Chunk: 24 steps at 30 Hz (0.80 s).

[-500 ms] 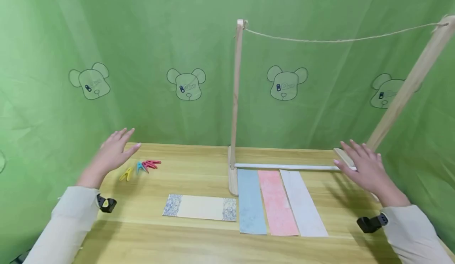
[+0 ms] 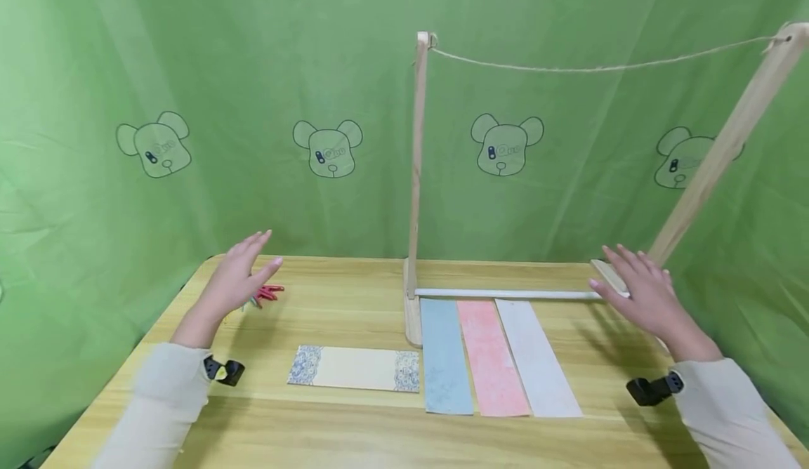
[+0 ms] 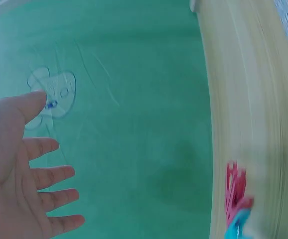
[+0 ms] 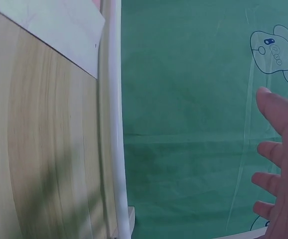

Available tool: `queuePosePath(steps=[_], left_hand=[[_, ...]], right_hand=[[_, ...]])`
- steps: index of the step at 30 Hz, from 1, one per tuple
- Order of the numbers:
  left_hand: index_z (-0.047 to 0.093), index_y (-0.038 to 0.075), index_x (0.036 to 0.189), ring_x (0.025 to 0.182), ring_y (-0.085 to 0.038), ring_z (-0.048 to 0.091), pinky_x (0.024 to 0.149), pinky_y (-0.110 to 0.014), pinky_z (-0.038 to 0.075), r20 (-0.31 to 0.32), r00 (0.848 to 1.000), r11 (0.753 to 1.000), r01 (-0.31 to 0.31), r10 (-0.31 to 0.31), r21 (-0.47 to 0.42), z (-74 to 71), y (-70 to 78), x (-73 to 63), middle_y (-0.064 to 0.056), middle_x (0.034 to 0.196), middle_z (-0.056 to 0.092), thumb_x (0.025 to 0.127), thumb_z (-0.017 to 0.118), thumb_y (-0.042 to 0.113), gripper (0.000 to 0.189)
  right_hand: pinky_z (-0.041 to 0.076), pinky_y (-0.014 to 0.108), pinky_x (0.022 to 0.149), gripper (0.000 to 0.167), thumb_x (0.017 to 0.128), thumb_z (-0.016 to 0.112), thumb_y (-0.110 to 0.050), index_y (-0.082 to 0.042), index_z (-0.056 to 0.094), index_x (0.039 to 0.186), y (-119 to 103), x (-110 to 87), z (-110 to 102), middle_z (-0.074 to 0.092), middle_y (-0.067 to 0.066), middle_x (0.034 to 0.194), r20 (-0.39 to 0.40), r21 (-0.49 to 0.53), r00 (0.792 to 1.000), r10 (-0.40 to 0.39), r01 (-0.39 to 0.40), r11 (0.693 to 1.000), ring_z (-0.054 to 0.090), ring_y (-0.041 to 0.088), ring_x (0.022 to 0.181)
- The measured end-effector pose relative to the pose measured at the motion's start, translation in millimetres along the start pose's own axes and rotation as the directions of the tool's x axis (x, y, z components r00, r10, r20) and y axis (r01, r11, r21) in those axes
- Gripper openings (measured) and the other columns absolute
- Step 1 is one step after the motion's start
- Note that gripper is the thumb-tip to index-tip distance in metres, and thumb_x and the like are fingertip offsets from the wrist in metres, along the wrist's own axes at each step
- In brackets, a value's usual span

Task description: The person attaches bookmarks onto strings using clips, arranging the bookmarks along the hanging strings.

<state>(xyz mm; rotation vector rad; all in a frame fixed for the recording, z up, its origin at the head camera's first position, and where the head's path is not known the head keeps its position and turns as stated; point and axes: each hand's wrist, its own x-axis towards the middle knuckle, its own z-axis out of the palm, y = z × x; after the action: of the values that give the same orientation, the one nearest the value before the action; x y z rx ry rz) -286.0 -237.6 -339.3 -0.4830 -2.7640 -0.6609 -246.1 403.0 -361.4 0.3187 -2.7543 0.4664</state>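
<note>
My left hand (image 2: 232,283) hovers over the table's left side with its fingers extended and nothing in it. In the head view it partly covers a small group of clothespins; red clothespins (image 3: 235,191) and a blue clothespin (image 3: 237,225) show in the left wrist view. My right hand (image 2: 647,300) hangs with spread fingers near the right foot of a wooden frame, holding nothing. Between the hands lie a blue paper strip (image 2: 447,357), a pink paper strip (image 2: 493,357), a white paper strip (image 2: 537,357) and a cream strip with blue patterned ends (image 2: 355,368).
The frame has a left post (image 2: 418,167), a right post (image 2: 727,142), a white bar (image 2: 505,293) low between them and a sagging string (image 2: 569,69) across the top. Green cloth (image 2: 240,195) printed with bear heads stands behind the wooden table (image 2: 354,434).
My left hand has moved to the right, from beside the clothespins to over them, hiding the yellow one in the head view. The right hand has hardly moved.
</note>
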Motion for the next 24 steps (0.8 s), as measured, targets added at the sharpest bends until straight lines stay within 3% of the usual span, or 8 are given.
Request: queuePosePath(steps=[8,16,20,23,24], left_hand=[[0.023,0.006,0.149,0.137,-0.043,0.021,0.110,-0.061,0.020,0.004,1.000,0.996,-0.023,0.024,-0.091,16.1,16.7,2.7,-0.021,0.152,0.022,0.097,0.049,0.037,0.066],[0.025,0.007,0.148,0.138,-0.040,0.024,0.111,-0.058,0.021,-0.024,0.998,0.985,-0.069,0.066,-0.161,30.4,39.5,11.7,-0.018,0.152,0.025,0.096,0.053,0.034,0.065],[0.025,0.008,0.148,0.137,-0.038,0.027,0.111,-0.055,0.023,-0.050,0.996,0.971,-0.081,0.072,-0.223,40.2,53.9,16.6,-0.018,0.152,0.027,0.095,0.056,0.033,0.067],[0.026,0.010,0.148,0.136,-0.037,0.030,0.111,-0.053,0.025,-0.066,0.996,0.958,-0.081,0.065,-0.277,48.9,63.2,18.9,-0.017,0.150,0.029,0.093,0.059,0.031,0.067],[0.027,0.010,0.148,0.135,-0.036,0.032,0.111,-0.052,0.027,-0.070,0.996,0.950,-0.082,0.064,-0.300,52.1,66.0,19.9,-0.017,0.150,0.031,0.093,0.059,0.030,0.067]], right_hand=[[-0.003,0.075,0.101,0.071,0.096,0.052,-0.031,-0.003,0.014,0.149,-4.1,5.5,1.6,0.011,0.033,0.150,-0.035,0.087,0.999,-0.041,0.043,0.995,0.004,0.058,0.133],[0.006,0.076,0.100,0.067,0.096,0.054,-0.026,-0.003,0.020,0.148,-4.0,5.5,-7.1,0.018,0.032,0.149,-0.112,0.166,0.993,0.031,-0.012,0.986,0.013,0.059,0.131],[0.012,0.072,0.103,0.063,0.095,0.056,-0.027,-0.006,0.027,0.147,-4.8,0.5,-14.3,0.025,0.029,0.148,-0.198,0.184,0.973,0.117,-0.081,0.980,0.019,0.056,0.131],[0.015,0.068,0.106,0.060,0.095,0.057,-0.028,-0.007,0.033,0.145,-4.0,-2.2,-16.5,0.031,0.029,0.145,-0.275,0.211,0.943,0.188,-0.131,0.969,0.024,0.055,0.130],[0.018,0.066,0.106,0.059,0.094,0.057,-0.029,-0.008,0.035,0.144,-3.3,-2.6,-17.0,0.033,0.029,0.144,-0.301,0.220,0.928,0.218,-0.155,0.963,0.038,0.052,0.123]])
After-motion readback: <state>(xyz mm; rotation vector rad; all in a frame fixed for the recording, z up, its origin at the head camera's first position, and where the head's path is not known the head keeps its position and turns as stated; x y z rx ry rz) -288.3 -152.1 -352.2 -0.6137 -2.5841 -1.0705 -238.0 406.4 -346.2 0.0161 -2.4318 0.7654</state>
